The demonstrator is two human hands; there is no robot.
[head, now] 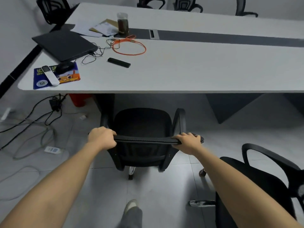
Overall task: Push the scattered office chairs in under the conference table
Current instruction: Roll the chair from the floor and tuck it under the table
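Floor at far left: tangle of black and grey cables (32, 122), a white power strip (51, 149) lying among them. On the table's left end: closed black laptop (65, 45), cartoon mouse pad (56, 75) near the near-left corner with a black mouse (65, 66) and a white remote (50, 75) on it. Right of those, an orange cable loop (129, 46), a small black bar-shaped device (119, 62), and farther back loose papers (98, 27) and a jar (122, 23) with dark contents.

Conference table (197, 76) is light grey with a dark strip down the middle, spanning the scene left to right.

Left hand (102, 138) is clamped on the left end of the backrest top of the black office chair (142, 124), fingers curled over the edge. Right hand (188, 142) is wrapped around the right end of the same top edge. Chair faces the table, seat just short of the near table edge, not under it; armrests both sides, chrome base partly visible below.

Near right: second office chair (263, 178), black, just beside the right forearm, well back from the table. Far side of table: several more black chairs (187, 4), pushed close. A shoe and grey trouser leg (131, 211) at the bottom centre on the tiled floor.
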